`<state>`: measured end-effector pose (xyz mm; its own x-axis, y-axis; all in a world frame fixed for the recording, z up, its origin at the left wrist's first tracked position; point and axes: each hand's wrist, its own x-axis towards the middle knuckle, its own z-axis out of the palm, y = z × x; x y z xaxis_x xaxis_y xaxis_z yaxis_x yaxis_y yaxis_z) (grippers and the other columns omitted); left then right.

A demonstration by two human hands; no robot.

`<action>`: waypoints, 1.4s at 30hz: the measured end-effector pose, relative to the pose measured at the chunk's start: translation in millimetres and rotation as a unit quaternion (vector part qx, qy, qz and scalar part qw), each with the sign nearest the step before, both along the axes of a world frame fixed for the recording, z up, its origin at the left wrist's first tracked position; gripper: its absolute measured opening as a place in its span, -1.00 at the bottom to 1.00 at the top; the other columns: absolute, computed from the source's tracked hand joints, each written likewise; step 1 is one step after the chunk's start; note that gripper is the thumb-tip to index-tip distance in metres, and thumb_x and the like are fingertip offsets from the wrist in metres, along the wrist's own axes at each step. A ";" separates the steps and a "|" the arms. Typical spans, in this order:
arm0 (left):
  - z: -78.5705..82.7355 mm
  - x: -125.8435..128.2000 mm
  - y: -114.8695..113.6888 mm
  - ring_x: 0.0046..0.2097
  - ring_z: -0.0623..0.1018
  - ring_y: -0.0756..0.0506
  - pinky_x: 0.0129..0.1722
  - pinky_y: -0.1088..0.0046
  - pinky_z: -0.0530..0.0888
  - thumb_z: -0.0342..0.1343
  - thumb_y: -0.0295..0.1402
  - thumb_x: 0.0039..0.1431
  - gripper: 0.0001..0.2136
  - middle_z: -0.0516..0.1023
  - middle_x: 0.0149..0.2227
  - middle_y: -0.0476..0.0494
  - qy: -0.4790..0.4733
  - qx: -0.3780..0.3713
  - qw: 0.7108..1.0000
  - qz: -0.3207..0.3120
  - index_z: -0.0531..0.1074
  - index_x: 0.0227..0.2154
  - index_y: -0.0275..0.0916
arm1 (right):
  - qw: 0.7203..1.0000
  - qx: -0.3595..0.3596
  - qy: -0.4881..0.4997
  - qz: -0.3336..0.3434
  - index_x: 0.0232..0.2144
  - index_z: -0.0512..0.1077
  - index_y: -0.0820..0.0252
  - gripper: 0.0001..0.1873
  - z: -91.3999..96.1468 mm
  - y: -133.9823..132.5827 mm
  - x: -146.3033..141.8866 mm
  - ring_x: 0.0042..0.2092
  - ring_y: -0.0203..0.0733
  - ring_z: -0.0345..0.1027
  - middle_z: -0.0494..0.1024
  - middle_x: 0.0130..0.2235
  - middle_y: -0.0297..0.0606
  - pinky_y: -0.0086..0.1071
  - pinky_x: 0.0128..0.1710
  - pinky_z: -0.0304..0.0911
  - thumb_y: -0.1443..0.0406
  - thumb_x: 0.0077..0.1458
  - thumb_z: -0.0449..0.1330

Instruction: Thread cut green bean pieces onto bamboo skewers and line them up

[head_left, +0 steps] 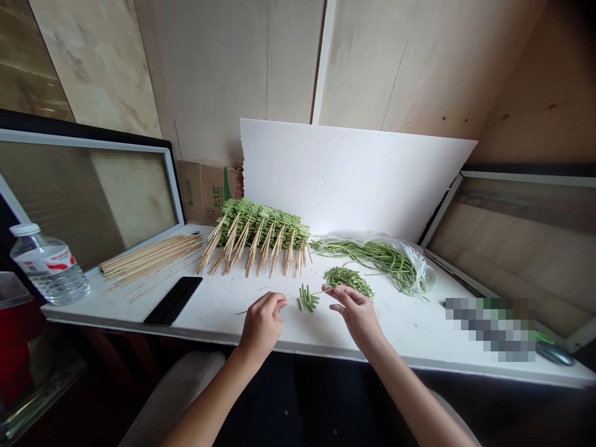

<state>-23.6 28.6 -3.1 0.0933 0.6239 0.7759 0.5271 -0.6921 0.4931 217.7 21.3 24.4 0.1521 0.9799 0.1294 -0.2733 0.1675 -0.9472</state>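
My left hand (264, 320) is closed around a bamboo skewer (241, 313), whose tail end sticks out to the left. Several short pieces of cut green bean (307, 298) sit side by side across the skewer, between my two hands. My right hand (354, 307) pinches the skewer's other end with thumb and forefinger, its lower fingers apart. Whether a bean piece is also in that pinch is too small to tell. Just behind my right hand lies a loose pile of cut green beans (347, 277) on the white table (288, 338).
Finished bean skewers (261, 226) are stacked at the back. Bare skewers (151, 257), a black phone (176, 301) and a water bottle (49, 267) stand or lie left. Long beans in a plastic bag (386, 261) lie back right, before a white foam board (344, 180). A blurred object (491, 329) is far right.
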 end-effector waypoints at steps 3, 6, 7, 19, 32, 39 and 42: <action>-0.4 -0.3 -0.1 -0.28 0.66 -0.10 -0.27 0.43 0.56 -0.04 -0.67 0.22 -0.73 0.62 -0.35 -0.11 0.003 0.004 1.000 0.003 0.46 -0.30 -0.20 | 1.000 0.000 0.000 0.000 -0.34 0.64 0.11 -0.72 -1.5 -0.7 -2.5 0.11 0.16 0.51 0.71 -0.12 -0.09 -0.25 -0.21 0.48 0.09 -0.06 0.49; -2.0 -0.2 -0.3 -0.26 0.67 -0.11 -0.25 0.43 0.58 -0.05 -0.69 0.21 -0.72 0.62 -0.33 -0.12 0.005 0.004 1.000 -0.003 0.46 -0.30 -0.20 | 1.000 -0.002 0.005 -0.004 -0.35 0.64 0.12 -0.68 -1.8 -1.2 -4.5 0.12 0.19 0.49 0.71 -0.13 -0.07 -0.23 -0.22 0.48 0.06 -0.09 0.50; -2.8 0.0 -0.4 -0.25 0.67 -0.10 -0.24 0.43 0.59 -0.06 -0.70 0.20 -0.71 0.62 -0.33 -0.12 0.005 0.003 1.000 -0.006 0.46 -0.29 -0.21 | 1.000 -0.003 0.006 -0.005 -0.35 0.64 0.13 -0.67 -1.5 -1.5 -4.9 0.13 0.20 0.49 0.71 -0.12 -0.06 -0.23 -0.22 0.48 0.06 -0.09 0.50; 2.0 7.2 -7.2 -0.31 0.66 -0.09 -0.32 0.47 0.58 -0.06 -0.69 0.19 -0.72 0.62 -0.37 -0.10 -0.002 0.003 1.000 -0.016 0.47 -0.32 -0.20 | 0.999 0.007 -0.018 0.025 -0.36 0.65 0.13 -0.71 2.6 -8.8 -4.9 0.11 0.17 0.50 0.71 -0.16 -0.09 -0.22 -0.19 0.52 0.07 -0.04 0.49; 7.5 12.1 -13.3 -0.28 0.64 -0.12 -0.26 0.39 0.58 -0.07 -0.75 0.15 -0.67 0.59 -0.37 -0.11 0.041 0.060 0.997 -0.006 0.45 -0.28 -0.20 | 0.999 -0.014 -0.002 0.040 -0.44 0.66 0.14 -0.71 -15.0 -8.4 -23.2 0.00 0.03 0.48 0.64 -0.13 -0.16 -0.15 -0.06 0.52 0.07 -0.08 0.51; 8.3 13.3 -12.1 -0.27 0.64 -0.11 -0.25 0.42 0.56 -0.06 -0.71 0.21 -0.70 0.61 -0.35 -0.11 0.036 0.055 0.998 -0.005 0.46 -0.26 -0.20 | 0.997 -0.010 -0.051 0.056 -0.40 0.65 0.14 -0.69 -5.8 -10.7 -22.8 -0.10 -0.03 0.49 0.63 -0.15 -0.18 -0.13 -0.05 0.49 0.05 -0.05 0.49; 8.4 6.1 -4.4 -0.29 0.64 -0.10 -0.27 0.42 0.53 -0.02 -0.64 0.26 -0.76 0.62 -0.34 -0.10 0.008 0.015 1.000 0.021 0.47 -0.28 -0.20 | 0.982 0.025 -0.184 0.038 -0.22 0.66 0.09 -0.65 1.0 -4.8 -11.8 -0.03 0.05 0.49 0.64 -0.02 -0.12 -0.14 -0.09 0.46 0.00 0.08 0.38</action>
<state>-17.5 24.2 5.3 0.0806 0.6046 0.7924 0.5636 -0.6834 0.4641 205.9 16.5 25.4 0.0137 0.9777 0.2094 0.0722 0.2079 -0.9755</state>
